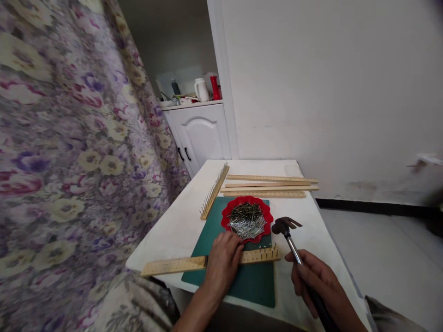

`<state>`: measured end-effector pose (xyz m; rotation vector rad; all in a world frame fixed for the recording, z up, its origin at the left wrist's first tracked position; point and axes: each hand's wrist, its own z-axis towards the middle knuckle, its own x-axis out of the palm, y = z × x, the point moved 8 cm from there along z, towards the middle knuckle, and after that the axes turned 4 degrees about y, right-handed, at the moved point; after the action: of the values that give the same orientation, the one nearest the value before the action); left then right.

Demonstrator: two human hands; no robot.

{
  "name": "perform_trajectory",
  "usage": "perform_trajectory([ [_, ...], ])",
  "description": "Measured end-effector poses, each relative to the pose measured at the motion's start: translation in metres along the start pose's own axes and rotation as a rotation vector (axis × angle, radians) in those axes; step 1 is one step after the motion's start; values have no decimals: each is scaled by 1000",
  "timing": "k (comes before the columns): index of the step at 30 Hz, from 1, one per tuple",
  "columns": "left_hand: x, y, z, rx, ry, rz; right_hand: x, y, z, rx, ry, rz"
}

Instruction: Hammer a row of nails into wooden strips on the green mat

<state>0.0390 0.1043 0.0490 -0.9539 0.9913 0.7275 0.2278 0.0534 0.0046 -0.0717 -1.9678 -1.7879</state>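
My right hand is wrapped round the dark grip of a claw hammer, whose head is raised at the right of the mat. My left hand lies across a wooden strip with its fingers curled near the bowl's front rim; what they hold, if anything, is hidden. Rows of small holes run along this strip, and several nails stand upright at its right end. Just beyond the hand, a red scalloped bowl holds a heap of loose nails, some dark and some silvery.
Beneath the strip and bowl is a green mat on a white-covered table. A strip full of upright nails lies at the back left. Several more wooden strips lie at the back. A floral curtain hangs on the left.
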Motion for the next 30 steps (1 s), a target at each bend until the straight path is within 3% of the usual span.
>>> perform_trajectory([
  [7, 30, 16, 59, -106, 319, 137, -2, 4, 1, -25, -19, 17],
  [13, 37, 18, 67, -108, 374, 174, -2, 3, 3, -17, -15, -3],
  [21, 27, 12, 55, -101, 311, 198, -2, 1, 5, -16, -2, -8],
  [27, 15, 16, 42, -81, 111, 33, 2, 4, 5, -8, -33, -23],
  [30, 5, 2, 29, -40, -18, -102, 4, 3, 6, -21, -55, -58],
])
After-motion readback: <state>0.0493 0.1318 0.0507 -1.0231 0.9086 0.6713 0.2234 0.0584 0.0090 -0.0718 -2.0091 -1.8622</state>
